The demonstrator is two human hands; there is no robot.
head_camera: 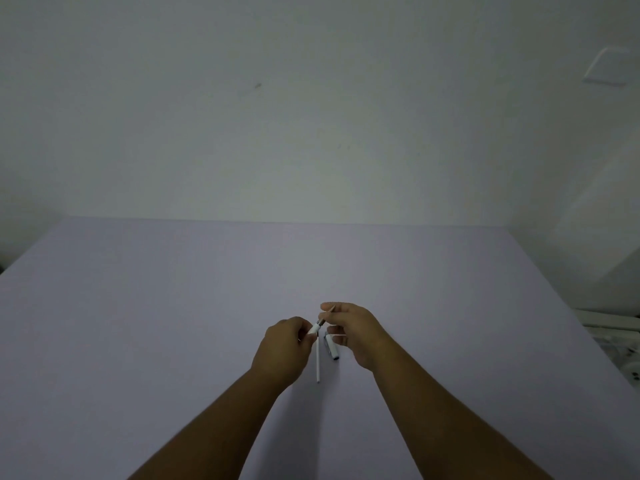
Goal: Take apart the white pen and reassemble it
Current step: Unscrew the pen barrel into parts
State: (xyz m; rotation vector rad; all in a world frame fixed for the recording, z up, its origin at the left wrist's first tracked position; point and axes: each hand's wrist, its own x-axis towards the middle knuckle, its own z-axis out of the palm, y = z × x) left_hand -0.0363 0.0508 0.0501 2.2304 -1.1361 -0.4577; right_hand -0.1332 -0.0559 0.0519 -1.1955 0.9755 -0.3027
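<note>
Here, two bare forearms reach out over a pale lilac table (173, 306), the hands meeting just above its near middle; the left hand (285, 348) is curled closed, its fingertips (306, 332) pinched around the lower end of the white pen barrel (314, 329), which tilts up and to the right; the barrel's darker metallic tip (320, 322) points toward the right hand (353, 329), whose thumb and forefinger are closed at that end, a thin pointed piece (331, 309) sticking up from between them; what exactly that piece is cannot be told at this size, nor whether it is joined to the barrel; the right hand's remaining fingers are loosely bent beneath. On the table, directly under the two hands, lie two loose parts of the pen: a long, slim white refill tube (318, 362), running almost straight toward the camera, its near end just beside the left wrist; and, just to its right, a shorter white cap (331, 346) with a dark end, angled slightly, partly hidden by the right hand's lower fingers; the two parts lie near each other but apart. Behind the table rises a plain white wall (311, 116); a pale square plate (607, 65) sits high on it at the right; some white clutter (616, 337) shows at the table's right edge, too dim to identify.
</note>
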